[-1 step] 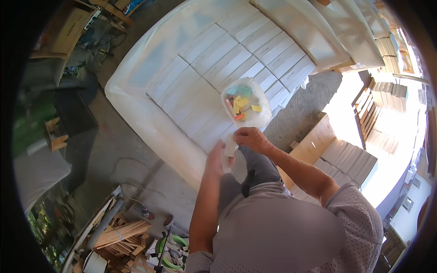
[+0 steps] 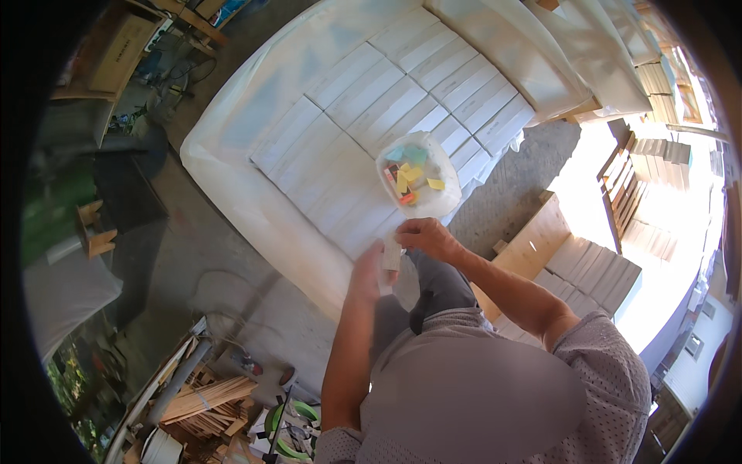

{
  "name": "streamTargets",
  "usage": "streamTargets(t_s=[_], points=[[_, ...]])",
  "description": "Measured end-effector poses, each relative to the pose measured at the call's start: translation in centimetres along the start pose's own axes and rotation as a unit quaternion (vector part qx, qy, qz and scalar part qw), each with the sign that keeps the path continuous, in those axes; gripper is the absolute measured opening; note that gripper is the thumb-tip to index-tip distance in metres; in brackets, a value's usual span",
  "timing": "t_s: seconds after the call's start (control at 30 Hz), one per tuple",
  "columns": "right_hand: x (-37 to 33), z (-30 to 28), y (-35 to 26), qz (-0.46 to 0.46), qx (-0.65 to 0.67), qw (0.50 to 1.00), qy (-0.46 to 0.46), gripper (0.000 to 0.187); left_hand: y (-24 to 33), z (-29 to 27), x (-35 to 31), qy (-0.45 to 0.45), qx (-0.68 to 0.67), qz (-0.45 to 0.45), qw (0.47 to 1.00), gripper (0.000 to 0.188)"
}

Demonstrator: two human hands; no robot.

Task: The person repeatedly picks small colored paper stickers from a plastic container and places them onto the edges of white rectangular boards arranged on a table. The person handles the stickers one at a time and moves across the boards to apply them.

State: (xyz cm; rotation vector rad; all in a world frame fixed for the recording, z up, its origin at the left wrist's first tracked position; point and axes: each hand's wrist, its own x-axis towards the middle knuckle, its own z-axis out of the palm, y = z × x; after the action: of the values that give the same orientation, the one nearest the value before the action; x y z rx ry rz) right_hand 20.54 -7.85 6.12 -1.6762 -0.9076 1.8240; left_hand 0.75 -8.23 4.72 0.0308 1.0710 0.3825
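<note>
Right in front of the grey shirt, low over the near edge of the stack, a small pale piece is held between both hands. It's cupped from the side by the left hand, fingers partly curled round it, and its upper end is pinched by the right hand, thumb and fingertips drawn nearly together. Probably it's being steadied by one hand so that fine work can be managed by the other, but what exactly is caught under those fingertips is too small to tell.

Just beyond the right hand, a whitish translucent tub is parked on the stack, likely put there so its contents can be reached without a step. Inside, some yellow pieces are mixed with red-orange and pale green bits.

Underneath and further out, long white boxes are laid flat in tight rows, presumably so nothing slides about and a level surface is given. The stack is skirted by milky plastic sheeting, folded down at the sides, maybe so the top can be got at.

Farther off to the right, past a wooden panel, more stacked pale boxes are partly washed out by sunlight.
</note>
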Motion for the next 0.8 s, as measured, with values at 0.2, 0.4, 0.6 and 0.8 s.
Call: streamTargets(t_s=[0.2, 0.4, 0.6, 0.8], points=[[-3.6, 3.4, -1.6, -0.026, 0.052, 0.996, -0.069, 0.023, 0.1, -1.4, -5.1, -0.007, 0.149, 0.115, 0.982, 0.017], [-6.8, 7.4, -2.0, 0.020, 0.185, 0.979, -0.081, 0.024, 1.2, -3.5, -9.8, -0.051, 0.161, 0.133, 0.977, 0.016], [-8.2, 9.2, -1.1, 0.017, 0.171, 0.983, -0.072, 0.029, 0.7, -4.4, -11.0, -0.060, 0.179, 0.143, 0.971, 0.014], [-8.2, 7.9, -1.4, 0.036, 0.181, 0.978, -0.100, 0.031, -0.2, -3.6, -11.1, -0.029, 0.199, 0.162, 0.966, 0.012]])
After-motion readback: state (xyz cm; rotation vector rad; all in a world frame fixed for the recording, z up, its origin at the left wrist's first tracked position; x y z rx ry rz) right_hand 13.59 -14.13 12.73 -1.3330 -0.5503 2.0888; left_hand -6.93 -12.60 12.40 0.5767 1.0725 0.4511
